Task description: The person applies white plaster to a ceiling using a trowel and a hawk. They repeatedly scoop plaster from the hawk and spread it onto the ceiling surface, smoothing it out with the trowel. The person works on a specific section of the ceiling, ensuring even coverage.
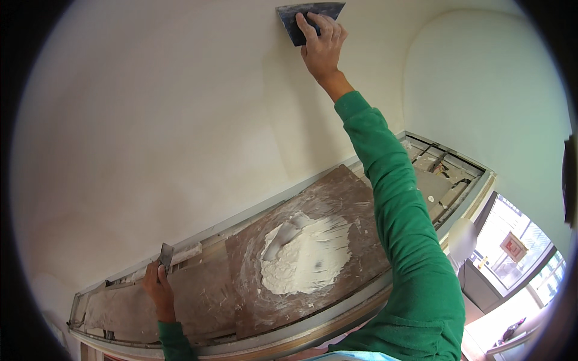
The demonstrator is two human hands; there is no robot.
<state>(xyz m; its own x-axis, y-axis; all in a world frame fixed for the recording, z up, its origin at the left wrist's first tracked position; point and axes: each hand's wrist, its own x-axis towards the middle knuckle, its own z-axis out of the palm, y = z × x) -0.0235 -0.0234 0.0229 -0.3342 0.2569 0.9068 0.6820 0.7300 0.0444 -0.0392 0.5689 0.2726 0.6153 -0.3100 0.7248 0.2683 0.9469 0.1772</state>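
My right hand (325, 45) reaches high against the pale wall (180, 120), its fingers closed on a wide dark scraper (293, 29) whose blade lies at the wall. Low on the left, my left hand (159, 287) grips a smaller putty knife (166, 254), its metal blade pointing up, above the brown boards. Between the two arms, a mound of white plaster (316, 253) is spread on a brown board (355, 201). A smoothed hollow shows in its upper left part, and streaks run off its right side.
The boards lie on a long ledge with a raised front rim (289, 328). At its right end is an open frame (442, 162) with metal bars and debris. Beyond and below, at right, are a person (461, 239), a bright window (512, 234) and a grey cabinet (481, 283).
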